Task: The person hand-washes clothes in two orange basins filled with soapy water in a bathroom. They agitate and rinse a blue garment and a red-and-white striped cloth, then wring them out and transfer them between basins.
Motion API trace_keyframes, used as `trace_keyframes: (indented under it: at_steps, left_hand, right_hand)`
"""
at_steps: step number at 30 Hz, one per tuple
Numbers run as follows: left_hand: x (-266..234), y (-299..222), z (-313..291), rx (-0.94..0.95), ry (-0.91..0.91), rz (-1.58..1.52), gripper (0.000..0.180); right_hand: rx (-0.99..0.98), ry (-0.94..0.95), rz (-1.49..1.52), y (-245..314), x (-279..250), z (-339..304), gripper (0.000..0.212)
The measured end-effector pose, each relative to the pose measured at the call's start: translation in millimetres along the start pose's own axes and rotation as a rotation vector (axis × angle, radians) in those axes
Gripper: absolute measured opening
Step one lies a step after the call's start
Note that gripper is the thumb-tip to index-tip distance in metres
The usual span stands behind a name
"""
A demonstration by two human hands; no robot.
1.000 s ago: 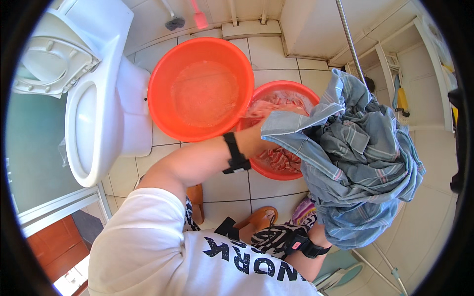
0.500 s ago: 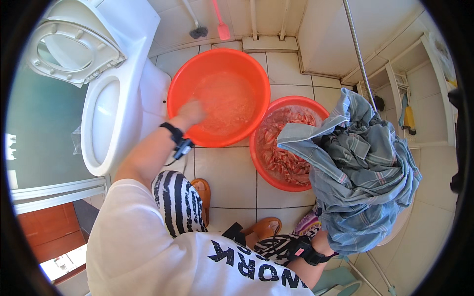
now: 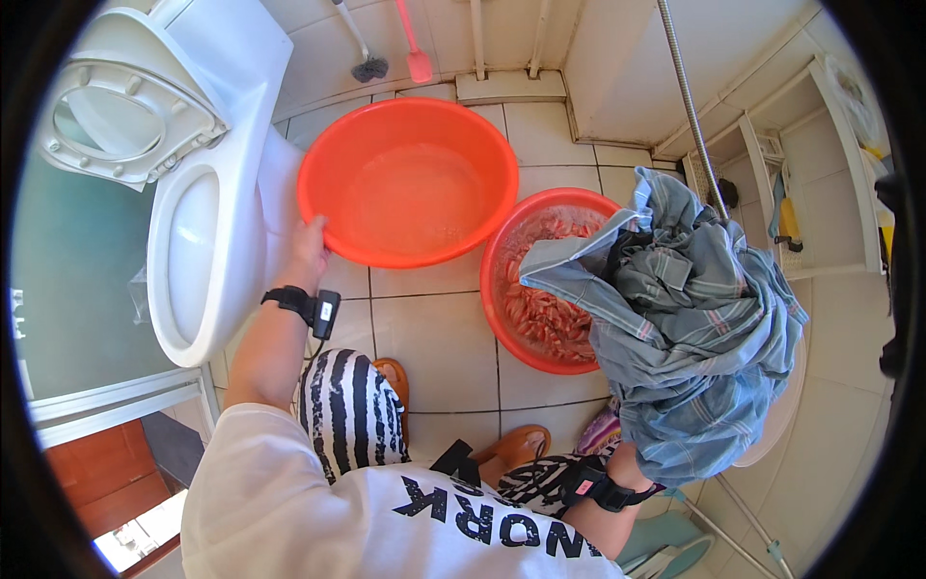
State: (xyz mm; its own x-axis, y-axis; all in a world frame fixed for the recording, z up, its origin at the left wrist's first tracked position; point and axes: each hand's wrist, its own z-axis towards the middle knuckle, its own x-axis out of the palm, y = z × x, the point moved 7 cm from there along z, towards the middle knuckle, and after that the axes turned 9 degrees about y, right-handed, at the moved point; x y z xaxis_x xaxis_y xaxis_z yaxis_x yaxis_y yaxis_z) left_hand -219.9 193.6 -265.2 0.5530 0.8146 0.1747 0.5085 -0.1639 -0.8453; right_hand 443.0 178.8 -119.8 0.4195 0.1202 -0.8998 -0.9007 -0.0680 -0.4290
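My left hand (image 3: 309, 249) grips the near left rim of a large orange basin (image 3: 410, 183) holding a little cloudy water on the tiled floor. My right hand is hidden under a bundle of blue-grey striped cloth (image 3: 690, 323) that it holds up; only the wrist with its black band (image 3: 598, 482) shows. The cloth hangs over the right side of a second, smaller orange-red basin (image 3: 502, 280) with pinkish wet contents.
A white toilet (image 3: 193, 241) with its lid raised stands at the left, right beside the large basin. A brush (image 3: 367, 68) and a pink tool (image 3: 417, 60) lean on the far wall. White shelving (image 3: 820, 183) stands at the right. My sandalled feet (image 3: 511, 449) are on the tiles.
My left hand left the smaller basin, passed through the large basin's water, and now grips that basin's left rim. The cloth bundle stays held up at the right.
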Motion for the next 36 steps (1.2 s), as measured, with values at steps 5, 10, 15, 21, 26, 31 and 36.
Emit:
trace_keyframes:
  at_steps: [5, 10, 15, 21, 26, 31, 36]
  left_hand:
    - [54, -100, 20, 0.237, 0.09, 0.019, 0.033]
    - [136, -155, 14, 0.548, 0.022, 0.674, 0.033]
    - [195, -191, -36, 0.894, -0.139, 1.389, 0.036]
    - [218, -182, -82, 1.114, -0.044, 1.626, 0.02]
    - [217, -168, -115, 1.242, 0.069, 1.62, 0.019]
    - [191, -177, -136, 1.154, -0.011, 1.413, 0.019]
    - [139, -161, -105, 0.776, 0.102, 0.917, 0.027]
  right_hand:
    - [0.002, 0.016, 0.004, -2, 21, -3, 0.029]
    - [0.063, 0.001, 0.117, -2, 12, 0, 0.029]
    - [0.046, -0.135, 0.107, 10, -25, 11, 0.028]
    - [0.04, -0.109, 0.131, 11, -24, 23, 0.031]
    - [0.021, -0.088, 0.166, 7, -17, 26, 0.033]
    - [0.004, -0.054, 0.232, 7, -16, 32, 0.036]
    - [0.043, -0.024, 0.367, -1, -17, 45, 0.039]
